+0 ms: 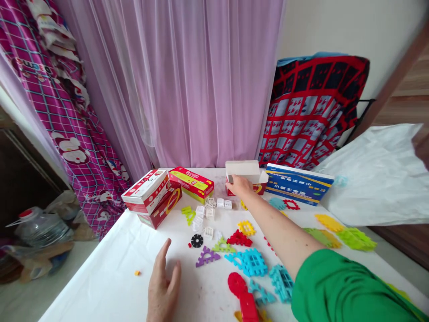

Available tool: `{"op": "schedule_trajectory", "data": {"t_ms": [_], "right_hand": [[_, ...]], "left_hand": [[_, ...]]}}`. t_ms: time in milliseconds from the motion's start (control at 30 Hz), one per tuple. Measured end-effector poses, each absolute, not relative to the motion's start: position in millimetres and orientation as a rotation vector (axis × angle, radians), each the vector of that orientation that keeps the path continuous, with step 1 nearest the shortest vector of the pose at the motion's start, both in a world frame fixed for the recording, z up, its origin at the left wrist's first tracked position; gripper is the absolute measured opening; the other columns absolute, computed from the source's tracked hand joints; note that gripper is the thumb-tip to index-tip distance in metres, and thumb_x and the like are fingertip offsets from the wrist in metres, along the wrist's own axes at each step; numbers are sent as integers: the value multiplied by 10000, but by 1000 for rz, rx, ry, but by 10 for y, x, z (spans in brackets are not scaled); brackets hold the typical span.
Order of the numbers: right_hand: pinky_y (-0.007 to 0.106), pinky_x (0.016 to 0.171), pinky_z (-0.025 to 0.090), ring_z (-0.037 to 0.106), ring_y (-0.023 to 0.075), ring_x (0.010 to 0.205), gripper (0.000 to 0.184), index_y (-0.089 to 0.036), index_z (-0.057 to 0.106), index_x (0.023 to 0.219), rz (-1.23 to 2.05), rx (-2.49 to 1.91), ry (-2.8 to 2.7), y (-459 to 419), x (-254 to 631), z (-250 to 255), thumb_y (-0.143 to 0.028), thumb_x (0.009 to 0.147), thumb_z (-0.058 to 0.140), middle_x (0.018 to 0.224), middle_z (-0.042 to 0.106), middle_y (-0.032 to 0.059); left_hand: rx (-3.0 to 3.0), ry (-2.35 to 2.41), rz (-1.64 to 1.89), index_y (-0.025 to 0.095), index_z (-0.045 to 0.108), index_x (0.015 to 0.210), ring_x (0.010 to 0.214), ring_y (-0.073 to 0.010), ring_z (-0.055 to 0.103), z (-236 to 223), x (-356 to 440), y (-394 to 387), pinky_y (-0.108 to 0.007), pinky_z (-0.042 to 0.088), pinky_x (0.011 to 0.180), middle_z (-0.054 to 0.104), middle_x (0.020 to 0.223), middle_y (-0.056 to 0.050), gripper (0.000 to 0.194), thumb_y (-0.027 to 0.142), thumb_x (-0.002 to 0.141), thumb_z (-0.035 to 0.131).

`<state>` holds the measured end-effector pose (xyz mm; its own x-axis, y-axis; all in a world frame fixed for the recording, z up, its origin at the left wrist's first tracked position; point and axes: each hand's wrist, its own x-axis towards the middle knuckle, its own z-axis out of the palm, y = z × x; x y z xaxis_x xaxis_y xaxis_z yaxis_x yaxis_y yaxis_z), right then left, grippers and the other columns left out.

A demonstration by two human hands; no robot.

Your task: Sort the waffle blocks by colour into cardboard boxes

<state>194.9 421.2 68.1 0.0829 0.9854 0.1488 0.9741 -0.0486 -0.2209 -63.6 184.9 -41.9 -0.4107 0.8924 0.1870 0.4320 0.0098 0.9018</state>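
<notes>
My right hand (240,184) reaches far across the table to a small red cardboard box (260,189) whose white lid flap (243,167) stands up. Its fingers are bent over the box's front left rim, and their tips are partly hidden. My left hand (165,286) is held above the near part of the white tabletop, thumb and fingers apart, with nothing in it. Between the hands lie white plastic cube pieces (209,213), a black notched disc (197,240), a purple triangle piece (207,256) and a red triangle piece (239,238).
Stacked red-and-white boxes (152,192) and a red-and-yellow box (191,184) stand at the back left. A blue box (299,184) leans at the back right beside a white plastic bag (375,179). Blue plates (252,262) and a red piece (248,306) lie near my right arm.
</notes>
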Motion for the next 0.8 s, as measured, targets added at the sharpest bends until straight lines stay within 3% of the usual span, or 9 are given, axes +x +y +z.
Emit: {"op": "schedule_trajectory", "data": {"t_ms": [167,267,400,533,667,800], "right_hand": [[322,760,446,641,263,989,340,-169,733,985,102,-2186,-1996,4375,1912,572,-413,861,532,1053,708,138],[294,750,424,643,229,972,307,-181,736,989,67,-2141,-2011,4329,1943,625,-339,892,491,1040,715,119],[264,715,399,638,208,939,325,-162,725,980,-11,-2039,-2028,4057,2058,874,-335,919,456,1018,714,115],[235,714,391,629,174,909,305,-156,706,915,-80,-1930,-2089,3427,2153,1104,-345,928,467,997,696,85],[231,744,421,627,144,852,263,-167,682,817,-13,-1584,-2256,2518,2085,1110,-301,929,484,936,682,48],[271,833,472,627,167,955,171,-161,677,868,87,-1167,-2359,1621,1868,910,-230,899,524,1129,659,79]], "left_hand": [[1321,1859,1353,267,487,1340,1340,-286,432,-403,-598,1829,-331,562,719,472,1462,-78,607,476,772,537],[1315,1859,1371,265,497,1332,1340,-283,433,-411,-614,1832,-376,533,872,483,1451,-82,590,451,775,547],[1339,1833,1415,244,518,1310,1347,-277,425,-420,-646,1859,-430,382,1077,505,1428,-92,566,428,776,551],[1336,1792,1478,212,542,1283,1350,-271,418,-333,-629,1898,-439,289,1138,526,1403,-106,548,389,765,560],[1189,1748,1518,215,540,1277,1335,-267,434,-231,-583,1832,-458,296,1131,528,1399,-104,524,381,780,554],[1037,1670,1538,202,509,1307,1307,-255,475,-175,-578,1508,-426,343,1110,520,1402,-123,540,476,842,504]]}}
